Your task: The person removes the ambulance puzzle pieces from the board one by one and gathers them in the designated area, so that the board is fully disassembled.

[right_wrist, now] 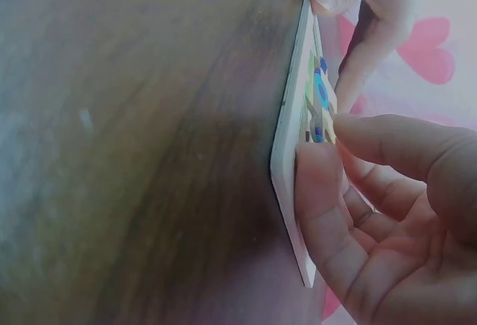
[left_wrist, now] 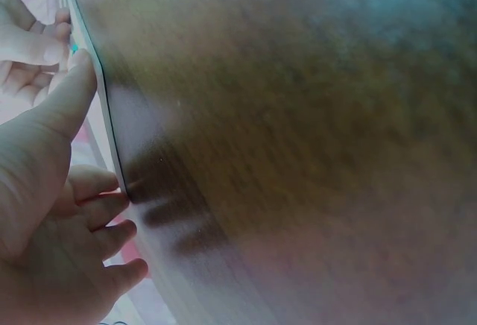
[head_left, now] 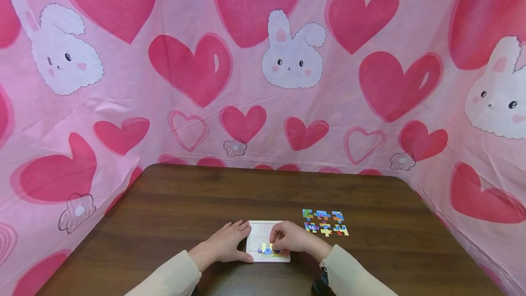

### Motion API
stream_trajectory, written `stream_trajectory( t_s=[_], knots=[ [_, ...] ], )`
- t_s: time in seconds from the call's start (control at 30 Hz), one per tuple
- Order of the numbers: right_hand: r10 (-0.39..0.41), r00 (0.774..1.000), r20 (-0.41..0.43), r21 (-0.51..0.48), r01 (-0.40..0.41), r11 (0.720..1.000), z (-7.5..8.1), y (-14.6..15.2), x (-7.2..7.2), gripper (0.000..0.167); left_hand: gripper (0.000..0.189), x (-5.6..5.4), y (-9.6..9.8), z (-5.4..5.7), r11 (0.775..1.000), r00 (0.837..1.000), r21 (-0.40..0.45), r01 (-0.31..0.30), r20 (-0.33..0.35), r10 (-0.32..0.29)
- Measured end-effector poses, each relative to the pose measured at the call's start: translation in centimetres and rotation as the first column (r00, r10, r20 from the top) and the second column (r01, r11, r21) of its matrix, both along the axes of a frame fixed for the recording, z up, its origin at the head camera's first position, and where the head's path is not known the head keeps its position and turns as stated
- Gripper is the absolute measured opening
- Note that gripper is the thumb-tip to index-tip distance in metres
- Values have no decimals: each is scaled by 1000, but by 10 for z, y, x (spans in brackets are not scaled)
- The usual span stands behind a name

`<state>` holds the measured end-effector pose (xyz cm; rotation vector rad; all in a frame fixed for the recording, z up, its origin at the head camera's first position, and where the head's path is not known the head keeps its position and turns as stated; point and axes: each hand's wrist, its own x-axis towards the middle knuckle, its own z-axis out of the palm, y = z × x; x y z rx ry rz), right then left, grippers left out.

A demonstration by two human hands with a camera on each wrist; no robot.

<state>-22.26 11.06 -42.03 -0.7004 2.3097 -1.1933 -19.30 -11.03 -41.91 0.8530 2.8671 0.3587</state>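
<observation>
A white puzzle tray (head_left: pixel 258 231) lies flat on the table. My left hand (head_left: pixel 225 243) rests at its left side, the thumb on the near corner and the spread fingers by the far corner. With thumb and index finger, my right hand (head_left: pixel 292 238) pinches a colourful jigsaw piece (head_left: pixel 268 251) low over the tray's near part. In the right wrist view this piece (right_wrist: pixel 321 94) stands tilted above the tray's surface; the fingertips cover one end of it. Some yellow-green colour shows beneath it, too small to make out.
Several loose jigsaw pieces (head_left: pixel 325 228) lie in two rows on the brown wooden table (head_left: pixel 230 191), right of the tray and beyond the right hand. A pink cloth (head_left: pixel 255 95) with hearts and rabbits hangs around the table's back and sides.
</observation>
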Motion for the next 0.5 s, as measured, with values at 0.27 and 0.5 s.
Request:
stream_trajectory(
  t_s=[0.27,0.5],
  knots=[
    [-6,999,35,-59,8,998,-1,1,0,9,80,0,0,0,1000,1000,-2,0,-1,0],
    [-39,998,40,-56,41,998,-1,1,2,7,80,0,0,0,1000,1000,-1,0,4,0]
  ],
)
